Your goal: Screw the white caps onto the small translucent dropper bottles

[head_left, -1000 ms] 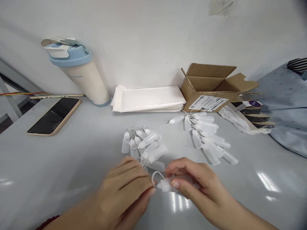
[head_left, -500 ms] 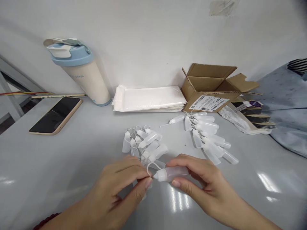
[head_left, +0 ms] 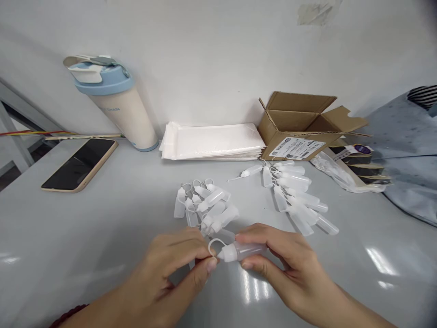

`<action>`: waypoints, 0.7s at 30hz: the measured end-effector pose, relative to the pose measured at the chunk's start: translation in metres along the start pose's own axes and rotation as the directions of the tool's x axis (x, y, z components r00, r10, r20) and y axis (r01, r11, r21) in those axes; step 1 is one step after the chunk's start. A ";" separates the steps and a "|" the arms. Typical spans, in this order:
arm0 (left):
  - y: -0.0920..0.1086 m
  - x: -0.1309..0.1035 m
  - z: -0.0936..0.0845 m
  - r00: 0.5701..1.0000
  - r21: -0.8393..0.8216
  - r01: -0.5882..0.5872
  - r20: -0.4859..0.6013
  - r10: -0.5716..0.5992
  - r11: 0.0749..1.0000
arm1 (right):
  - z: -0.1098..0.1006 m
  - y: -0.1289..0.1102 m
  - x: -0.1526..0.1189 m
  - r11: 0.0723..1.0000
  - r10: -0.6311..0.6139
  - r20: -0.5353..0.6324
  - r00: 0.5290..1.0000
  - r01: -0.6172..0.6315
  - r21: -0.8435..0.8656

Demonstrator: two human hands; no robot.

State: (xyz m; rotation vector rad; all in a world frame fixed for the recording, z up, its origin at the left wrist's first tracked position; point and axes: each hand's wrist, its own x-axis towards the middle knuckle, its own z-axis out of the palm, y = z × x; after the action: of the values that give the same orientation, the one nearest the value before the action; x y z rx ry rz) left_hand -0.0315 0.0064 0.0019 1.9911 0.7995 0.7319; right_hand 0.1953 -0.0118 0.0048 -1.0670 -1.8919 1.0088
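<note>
A small translucent dropper bottle (head_left: pixel 247 250) lies sideways between the thumb and fingers of my right hand (head_left: pixel 285 269). Its white nozzle points left. From its neck a thin white strap (head_left: pixel 215 241) loops over to my left hand (head_left: pixel 180 269), whose thumb and forefinger pinch the strap's end at the nozzle tip; the cap there is hidden by the fingers. Just beyond my hands lies a pile of similar bottles (head_left: pixel 210 200) with looped straps. Farther right is a second group of bottles (head_left: pixel 300 196), at least one with its strap stretched out straight.
At the back stands an open cardboard box (head_left: pixel 297 136) beside a stack of white padded envelopes (head_left: pixel 213 141). A tumbler (head_left: pixel 119 105) and a phone (head_left: pixel 80 164) are on the left. A tray of dark items (head_left: pixel 362 168) sits right, near a person's blue-grey clothing (head_left: pixel 403 150).
Both hands and the bottle have dropped very slightly toward me. The left fingertips stay pinched at the nozzle tip, and the piles lie as before.
</note>
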 end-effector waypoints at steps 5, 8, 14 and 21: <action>0.002 0.002 0.000 1.000 0.011 -0.023 -0.008 0.023 1.000 | 0.003 0.000 0.001 1.000 -0.020 -0.006 1.000 0.020 -0.013; 0.003 0.002 0.000 1.000 0.013 -0.013 -0.003 0.013 1.000 | 0.003 0.000 0.001 1.000 -0.014 -0.002 1.000 0.014 -0.019; 0.001 0.000 0.001 1.000 0.032 -0.024 0.005 0.024 0.999 | -0.001 -0.001 0.003 0.998 -0.055 0.020 0.998 0.055 -0.024; -0.002 0.000 -0.003 0.992 0.213 -0.035 -0.107 0.059 0.976 | -0.010 0.007 0.001 0.967 -0.092 0.026 0.995 0.095 -0.234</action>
State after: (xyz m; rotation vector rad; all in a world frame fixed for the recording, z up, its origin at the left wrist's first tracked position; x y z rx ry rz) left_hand -0.0341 0.0090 0.0015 2.1794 0.9324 0.8224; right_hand 0.2055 -0.0055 0.0028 -1.0929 -2.0925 0.7543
